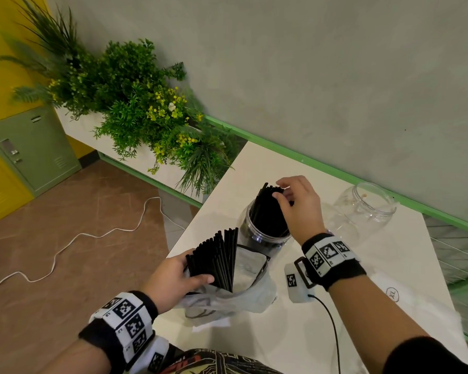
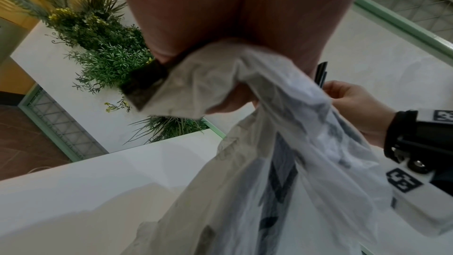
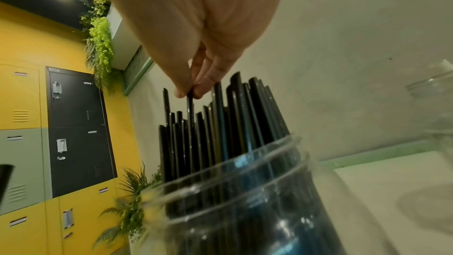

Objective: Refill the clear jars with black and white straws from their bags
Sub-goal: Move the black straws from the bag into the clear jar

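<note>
A clear jar (image 1: 265, 238) (image 3: 245, 191) full of black straws (image 1: 268, 209) (image 3: 220, 123) stands mid-table. My right hand (image 1: 297, 203) (image 3: 193, 88) is above it and pinches the top of one black straw between thumb and fingers. My left hand (image 1: 173, 279) (image 2: 220, 26) grips a bundle of black straws (image 1: 216, 260) sticking out of a crumpled plastic bag (image 1: 227, 300) (image 2: 282, 162) at the table's near left. A second clear jar (image 1: 362, 209) (image 3: 436, 88) stands empty at the far right. No white straws are in view.
The white table (image 1: 362, 279) meets a grey wall behind a green ledge (image 1: 308, 160). A planter with greenery (image 1: 135, 109) stands to the left. A white cable (image 1: 65, 247) lies on the tiled floor. A flat clear packet marked XL (image 1: 405, 295) lies at the near right.
</note>
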A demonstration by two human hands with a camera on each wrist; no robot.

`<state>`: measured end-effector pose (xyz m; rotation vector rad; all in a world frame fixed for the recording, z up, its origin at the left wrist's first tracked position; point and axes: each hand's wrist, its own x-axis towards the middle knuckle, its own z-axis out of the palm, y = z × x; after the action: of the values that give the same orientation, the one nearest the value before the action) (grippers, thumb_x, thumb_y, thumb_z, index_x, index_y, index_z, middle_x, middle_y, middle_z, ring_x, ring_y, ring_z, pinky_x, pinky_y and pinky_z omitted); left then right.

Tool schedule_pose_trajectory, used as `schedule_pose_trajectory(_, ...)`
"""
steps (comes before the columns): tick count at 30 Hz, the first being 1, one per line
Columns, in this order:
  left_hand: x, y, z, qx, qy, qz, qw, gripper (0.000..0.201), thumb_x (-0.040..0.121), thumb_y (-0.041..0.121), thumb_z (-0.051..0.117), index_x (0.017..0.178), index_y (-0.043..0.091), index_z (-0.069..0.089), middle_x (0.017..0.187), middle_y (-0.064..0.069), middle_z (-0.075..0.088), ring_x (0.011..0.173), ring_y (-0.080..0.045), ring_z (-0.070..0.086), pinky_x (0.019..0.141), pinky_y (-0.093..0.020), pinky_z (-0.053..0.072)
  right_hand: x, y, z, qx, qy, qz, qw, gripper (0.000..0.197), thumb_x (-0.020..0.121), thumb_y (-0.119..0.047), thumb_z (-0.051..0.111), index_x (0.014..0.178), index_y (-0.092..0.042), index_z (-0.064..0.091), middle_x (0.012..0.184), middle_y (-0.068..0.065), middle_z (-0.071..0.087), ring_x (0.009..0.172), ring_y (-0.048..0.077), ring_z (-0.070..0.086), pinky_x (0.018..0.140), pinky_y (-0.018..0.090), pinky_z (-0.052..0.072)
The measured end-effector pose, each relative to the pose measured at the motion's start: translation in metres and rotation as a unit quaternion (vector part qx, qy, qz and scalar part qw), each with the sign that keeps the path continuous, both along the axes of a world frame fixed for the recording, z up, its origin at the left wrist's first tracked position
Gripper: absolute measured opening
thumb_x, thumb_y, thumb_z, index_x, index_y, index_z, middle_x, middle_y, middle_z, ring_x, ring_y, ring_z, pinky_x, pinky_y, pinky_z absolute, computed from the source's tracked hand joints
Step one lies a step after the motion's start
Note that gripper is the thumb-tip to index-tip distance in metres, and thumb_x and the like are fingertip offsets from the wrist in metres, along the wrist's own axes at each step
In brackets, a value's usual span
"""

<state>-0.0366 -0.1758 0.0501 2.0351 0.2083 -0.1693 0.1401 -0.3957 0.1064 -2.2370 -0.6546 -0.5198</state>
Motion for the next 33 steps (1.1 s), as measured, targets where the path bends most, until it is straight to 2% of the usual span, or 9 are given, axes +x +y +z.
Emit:
schedule_pose_trajectory(5,0.000,0.000,0.000,0.005,-0.002,0.002,1.000,0.023,0.077,0.032,0.076,0.093,0.034,0.060,0.089,0.018,0.067,0.079,0.008,0.061,0.064,-0.008,0.042,-0.007,-0.005,-0.019,-0.110,-0.048,0.014,0.993,0.012,0.086,-0.002,0.063,0.094,-0.009,0.068,0.089,0.004,0.066,0.084,0.024,0.057,0.076,0.036,0.049)
schedule_pose_trajectory(12,0.001,-0.003,-0.001,0.003,0.003,0.000,1.000,0.030,0.077,0.031,0.076,0.103,0.030,0.061,0.096,0.017,0.068,0.088,0.004,0.061,0.070,-0.009,0.045,-0.009,0.011,-0.006,-0.012,0.018,0.069,0.997,0.038,0.094,-0.012,0.055,0.132,-0.014,0.050,0.128,0.001,0.049,0.107,0.018,0.053,0.097,0.030,0.044)
schedule_pose_trajectory(16,0.000,-0.003,0.000,0.001,0.003,0.002,1.000,0.032,0.077,0.031,0.076,0.105,0.029,0.061,0.097,0.018,0.067,0.089,0.006,0.061,0.069,-0.007,0.044,-0.005,0.017,-0.011,-0.075,0.011,0.103,0.992,0.023,0.092,-0.005,0.057,0.113,-0.007,0.065,0.111,0.007,0.061,0.101,0.024,0.058,0.092,0.042,0.049)
schedule_pose_trajectory(20,-0.002,-0.002,0.000,-0.012,0.007,0.005,1.000,0.027,0.077,0.030,0.077,0.099,0.031,0.061,0.093,0.019,0.068,0.081,0.008,0.062,0.069,-0.011,0.047,-0.004,0.023,-0.012,-0.082,-0.028,0.098,0.991,0.017,0.091,0.000,0.054,0.102,-0.002,0.067,0.105,0.010,0.063,0.097,0.026,0.060,0.091,0.041,0.049)
schedule_pose_trajectory(24,-0.003,-0.001,0.000,-0.022,0.005,0.012,1.000,0.022,0.077,0.027,0.077,0.092,0.030,0.062,0.086,0.015,0.069,0.077,0.007,0.063,0.066,-0.012,0.047,-0.013,0.023,-0.026,-0.146,-0.091,0.105,0.980,0.030,0.088,0.003,0.058,0.118,0.004,0.061,0.131,0.018,0.055,0.116,0.023,0.054,0.107,0.021,0.034)
schedule_pose_trajectory(25,-0.003,-0.002,0.001,-0.028,0.004,0.013,1.000,0.021,0.077,0.025,0.077,0.091,0.031,0.061,0.084,0.016,0.069,0.076,0.008,0.063,0.064,-0.009,0.045,-0.016,0.020,-0.029,-0.169,-0.113,0.109,0.973,0.035,0.087,0.004,0.061,0.122,0.005,0.058,0.134,0.019,0.053,0.120,0.024,0.051,0.110,0.023,0.031)
schedule_pose_trajectory(28,-0.004,-0.002,0.003,-0.035,0.001,0.012,0.999,0.023,0.078,0.024,0.077,0.090,0.034,0.060,0.082,0.019,0.068,0.078,0.013,0.061,0.063,-0.006,0.043,-0.018,0.006,-0.036,-0.299,-0.149,0.082,0.939,0.044,0.093,-0.016,0.056,0.134,-0.001,0.050,0.142,0.014,0.049,0.135,0.029,0.042,0.113,0.045,0.028)
schedule_pose_trajectory(30,-0.004,-0.003,0.002,-0.028,-0.001,0.009,1.000,0.023,0.078,0.024,0.077,0.089,0.034,0.059,0.082,0.019,0.067,0.076,0.013,0.061,0.062,-0.006,0.042,-0.020,-0.003,-0.032,-0.390,-0.121,0.048,0.911,0.055,0.095,-0.036,0.042,0.141,-0.007,0.044,0.149,0.008,0.041,0.141,0.028,0.032,0.113,0.049,0.019)
schedule_pose_trajectory(33,-0.003,-0.004,0.001,0.006,-0.008,0.005,1.000,0.023,0.076,0.028,0.078,0.082,0.037,0.057,0.075,0.018,0.066,0.074,0.008,0.061,0.061,-0.008,0.040,-0.015,-0.011,-0.022,-0.411,-0.092,0.052,0.905,0.066,0.095,-0.045,0.046,0.150,-0.014,0.026,0.160,0.001,0.018,0.147,0.025,0.015,0.116,0.049,0.012)
